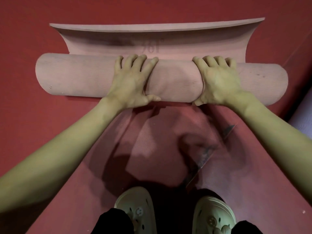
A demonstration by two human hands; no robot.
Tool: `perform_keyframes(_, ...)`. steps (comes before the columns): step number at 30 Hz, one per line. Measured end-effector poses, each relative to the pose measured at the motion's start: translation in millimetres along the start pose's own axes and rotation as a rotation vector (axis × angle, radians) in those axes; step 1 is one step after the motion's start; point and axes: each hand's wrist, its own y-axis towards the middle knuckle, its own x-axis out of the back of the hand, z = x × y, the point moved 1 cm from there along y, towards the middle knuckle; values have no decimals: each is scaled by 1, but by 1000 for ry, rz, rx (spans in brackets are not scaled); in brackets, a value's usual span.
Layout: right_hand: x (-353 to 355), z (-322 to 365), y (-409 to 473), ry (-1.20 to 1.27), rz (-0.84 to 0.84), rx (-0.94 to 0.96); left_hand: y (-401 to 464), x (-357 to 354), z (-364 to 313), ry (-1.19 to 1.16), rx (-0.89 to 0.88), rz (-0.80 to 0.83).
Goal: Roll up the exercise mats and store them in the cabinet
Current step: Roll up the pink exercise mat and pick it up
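A pink exercise mat (76,76) lies on the red floor, rolled into a thick cylinder running left to right. Its last short flap (152,39) curls up behind the roll, a faint printed logo on it. My left hand (131,81) lies over the top of the roll left of centre, fingers spread and bent over the far side, thumb on the near side. My right hand (217,80) lies the same way right of centre. Both palms press on the roll.
A second pinkish mat (160,141) lies flat under my feet, with a folded edge (211,154) running diagonally. My two pale clogs (135,210) stand at the bottom. A light purple object (302,122) shows at the right edge. Red floor (25,39) surrounds everything.
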Motion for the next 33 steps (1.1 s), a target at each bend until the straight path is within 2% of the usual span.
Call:
perform_keyframes(5, -6, 5, -17, 24, -28, -9, -12, -1, 0, -18, -14, -47)
perform_keyframes(12, -14, 18, -66, 42, 29, 3, -59, 4, -17, -61, -13, 33)
perform_keyframes(20, -22, 29, -108, -12, 157, 32, -102, 9, -30, -130, -70, 77)
perform_keyframes(25, -10, 24, -94, 95, 293, 71, -106, 5, -35, -228, -168, -27)
perform_keyframes(27, -4, 20, -87, 161, 330, 79, -104, 0, -37, -195, -199, -41)
perform_keyframes(29, -1, 19, -87, 197, 323, 89, -99, -5, -38, -112, -202, -56)
perform_keyframes(33, 1, 25, -99, 209, 181, 135, -80, -5, -36, -84, -169, -144)
